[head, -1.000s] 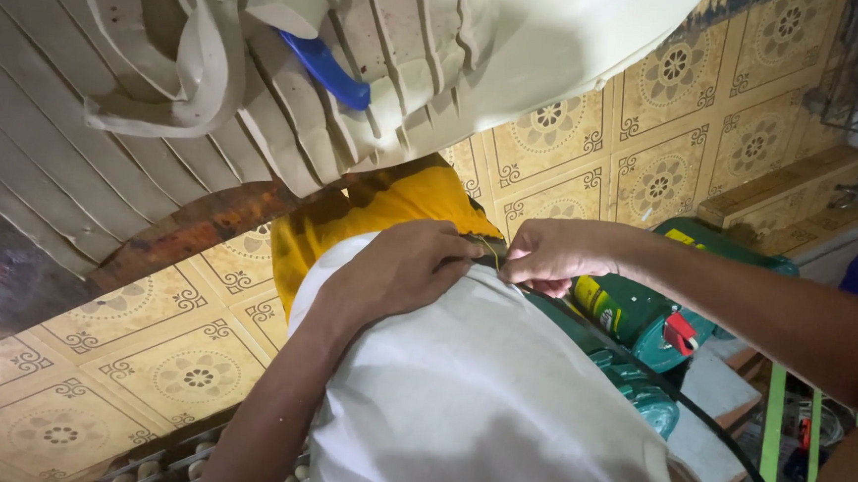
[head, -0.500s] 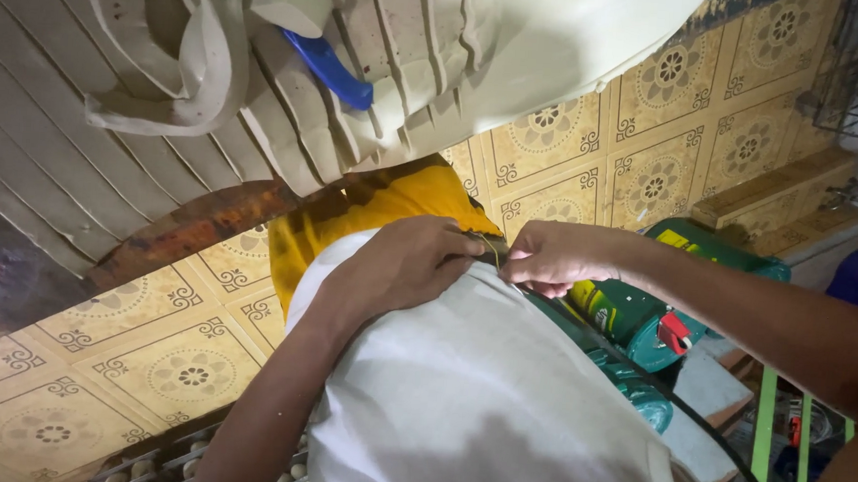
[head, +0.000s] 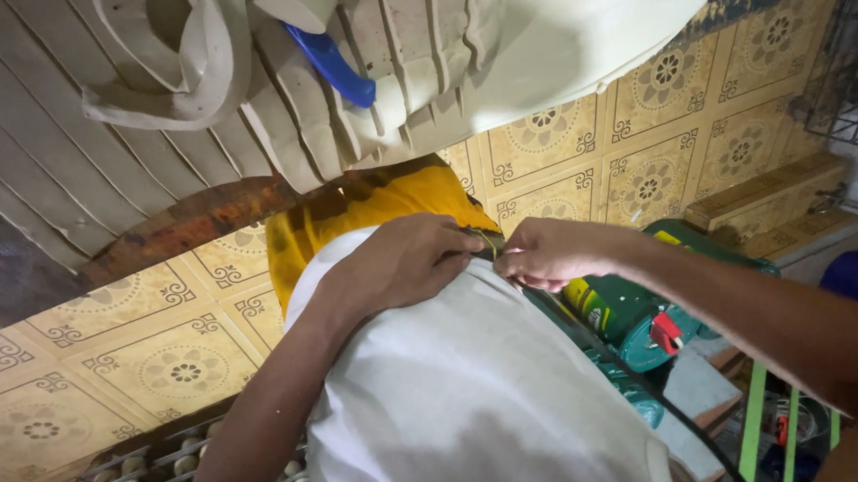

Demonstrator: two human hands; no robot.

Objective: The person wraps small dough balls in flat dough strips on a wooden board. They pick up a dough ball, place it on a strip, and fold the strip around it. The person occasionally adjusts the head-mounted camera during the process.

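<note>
above a floor of yellow patterned tiles (head: 173,369), two bare hands meet at the upper edge of a smooth white cloth-covered bundle (head: 478,413) that fills the lower middle of the view. the left hand (head: 403,264) lies curled over the top of the white cloth, fingers bent and pressing down on it; the right hand (head: 547,253) is closed in a pinch on a thin, pale strand (head: 487,239) right at the cloth's edge, just beside the left fingertips. a yellow cloth (head: 372,203), mottled with darker patches, sticks out from beneath the white one and touches it. overhead hangs a cream ribbed plastic casing (head: 440,63) with a blue plastic piece (head: 332,66) lodged among its ribs. to the right, near the right forearm, lies a green power tool (head: 633,318) bearing a yellow label and a small red switch, a black cable (head: 695,436) running from it along the white cloth. wooden blocks (head: 764,197) rest against the tiled wall beyond, and a rusty curved metal strip (head: 186,231) crosses the tiles at left.
</note>
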